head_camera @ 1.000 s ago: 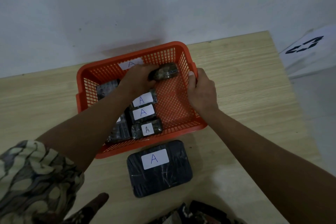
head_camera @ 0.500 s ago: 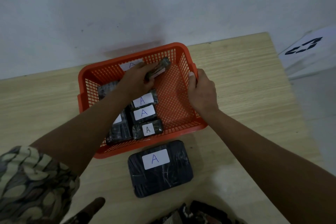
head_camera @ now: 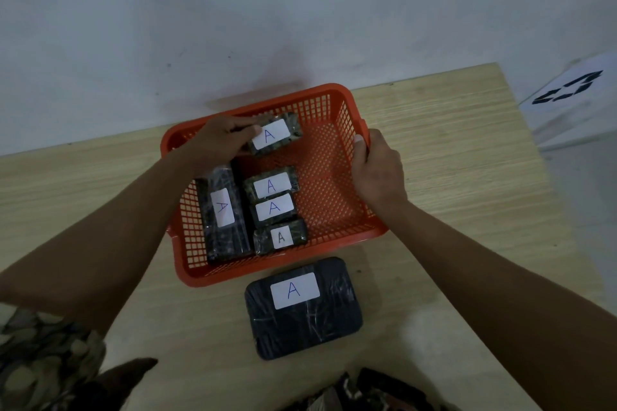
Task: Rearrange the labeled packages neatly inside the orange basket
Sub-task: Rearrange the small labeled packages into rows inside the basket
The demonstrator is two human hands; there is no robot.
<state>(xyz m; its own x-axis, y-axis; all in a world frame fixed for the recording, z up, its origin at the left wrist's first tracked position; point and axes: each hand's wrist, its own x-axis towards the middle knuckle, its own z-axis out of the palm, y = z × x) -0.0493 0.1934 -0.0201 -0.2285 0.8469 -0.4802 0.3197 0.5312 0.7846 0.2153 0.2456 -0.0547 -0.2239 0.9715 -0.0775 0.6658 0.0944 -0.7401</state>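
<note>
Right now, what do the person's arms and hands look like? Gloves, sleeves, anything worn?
Both hands, left hand and right hand, are bare, with no gloves, rings or watch showing. Forearms are uncovered. A patterned sleeve, mottled grey and tan, covers the left upper arm; no right sleeve is in view.

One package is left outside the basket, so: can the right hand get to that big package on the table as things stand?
Probably yes. The big package lies in the open in front of the basket, nothing on it. But the right hand first has to release the basket's rim.

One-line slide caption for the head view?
Left hand sets a labeled package into the orange basket; right hand steadies its rim.
</note>
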